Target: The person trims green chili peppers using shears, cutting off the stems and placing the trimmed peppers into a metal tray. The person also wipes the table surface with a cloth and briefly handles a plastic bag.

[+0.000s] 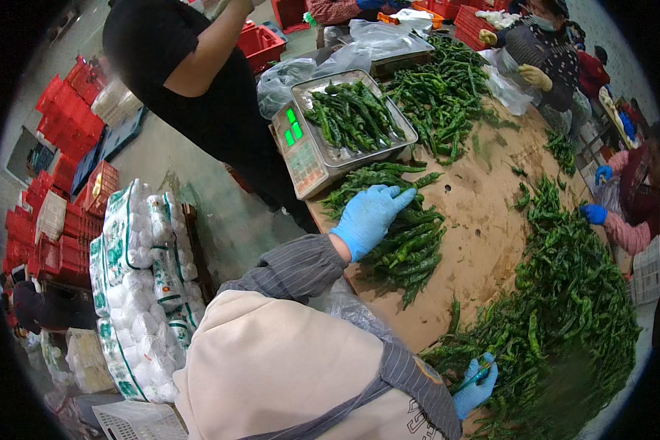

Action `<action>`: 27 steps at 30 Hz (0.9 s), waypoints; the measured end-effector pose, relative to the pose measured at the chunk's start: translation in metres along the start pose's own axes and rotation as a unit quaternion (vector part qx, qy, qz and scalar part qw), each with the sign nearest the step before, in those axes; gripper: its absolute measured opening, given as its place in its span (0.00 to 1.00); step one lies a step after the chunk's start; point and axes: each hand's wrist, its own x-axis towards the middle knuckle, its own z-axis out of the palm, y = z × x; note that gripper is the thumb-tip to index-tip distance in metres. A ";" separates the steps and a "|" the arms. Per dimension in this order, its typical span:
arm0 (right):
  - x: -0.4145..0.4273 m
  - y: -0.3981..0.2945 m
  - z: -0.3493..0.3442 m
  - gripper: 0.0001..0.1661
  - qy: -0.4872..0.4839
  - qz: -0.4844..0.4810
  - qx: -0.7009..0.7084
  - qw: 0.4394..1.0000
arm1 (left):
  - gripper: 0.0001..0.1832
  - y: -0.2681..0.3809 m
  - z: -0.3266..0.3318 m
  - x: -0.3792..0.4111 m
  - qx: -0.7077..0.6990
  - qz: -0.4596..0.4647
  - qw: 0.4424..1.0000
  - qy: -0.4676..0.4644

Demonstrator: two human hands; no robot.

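Note:
My left hand (369,219), in a light blue glove, rests on a pile of long green peppers (412,250) at the near edge of the table, its fingers pointing to the right. My right hand (476,385), gloved in the same blue, has its fingers curled around a green pepper (476,375) beside the large pepper heap (566,308). Just beyond the left hand stands a digital scale (302,159) with a lit green display. Its metal tray (355,161) holds a bunch of green peppers (355,118).
Another pepper heap (445,99) and clear plastic bags (289,82) lie past the scale on the wooden table (467,214). A person in black (198,104) stands by the scale; co-workers (550,60) are across the table. Wrapped white packs (143,291) and red crates (69,121) stand leftward.

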 end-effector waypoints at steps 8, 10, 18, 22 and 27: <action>-0.003 -0.044 0.008 0.15 -0.032 0.064 -0.011 0.997 | 0.33 -0.002 0.009 -0.006 -0.035 -0.022 0.997 0.063; -0.001 -0.047 0.007 0.15 -0.053 0.080 -0.024 0.995 | 0.34 -0.003 -0.003 -0.003 -0.042 -0.011 0.996 0.072; 0.002 -0.048 0.017 0.14 0.013 0.020 -0.023 0.999 | 0.17 -0.100 -0.054 0.041 -0.036 -0.059 0.977 0.201; 0.004 -0.053 0.019 0.14 0.011 0.062 -0.045 0.997 | 0.22 -0.120 -0.058 0.061 0.051 -0.041 0.976 0.208; 0.000 -0.043 0.008 0.17 -0.006 0.085 -0.012 0.996 | 0.20 0.038 -0.042 0.023 -0.369 0.243 0.894 0.073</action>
